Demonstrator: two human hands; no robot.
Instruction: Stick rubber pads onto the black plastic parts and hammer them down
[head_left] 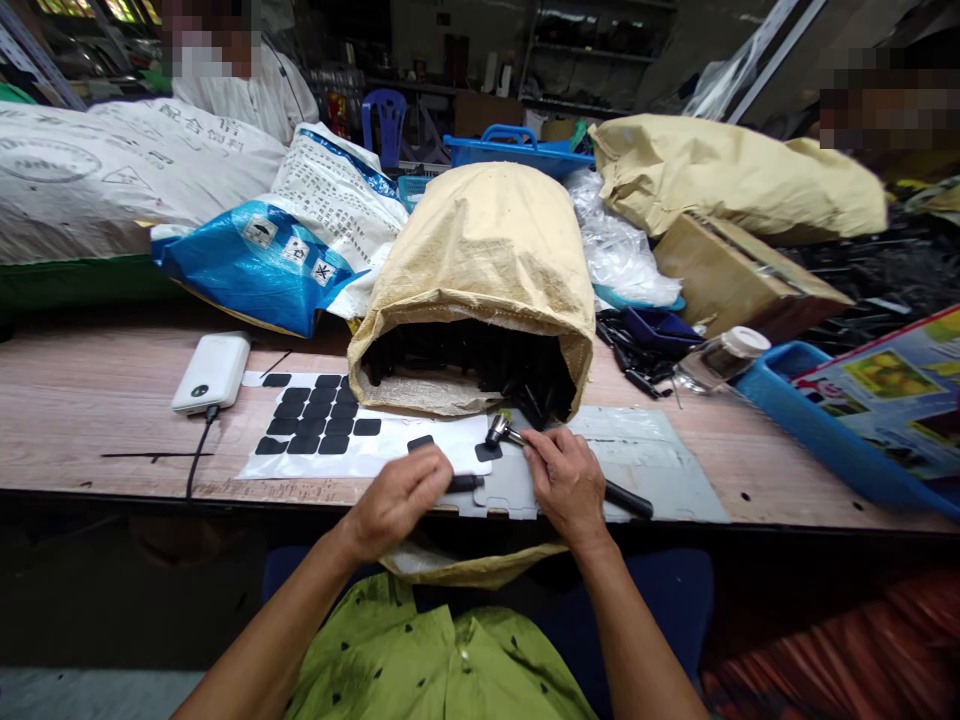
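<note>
My left hand (401, 500) is closed around a short black cylindrical piece (466, 484) whose end sticks out to the right, low over the table edge. My right hand (566, 480) grips a small hammer (630, 499) near its metal head; the black handle extends out to the right below the hand. Just left of the hammer head, a loose black rounded square (488, 452) lies flat. Left of my hands is a white sheet (382, 460) bearing rows of similar black squares (320, 411). A tan woven sack (480, 240) opens toward me, with dark pieces (525, 370) inside.
A white power bank (212, 370) with a black cable is at left. Blue-white (300, 230) and white sacks (135, 170) stand behind it. A clear jar (724, 358), loose black parts (637, 365) and a blue basket (817, 430) are at right. Two people are across the table.
</note>
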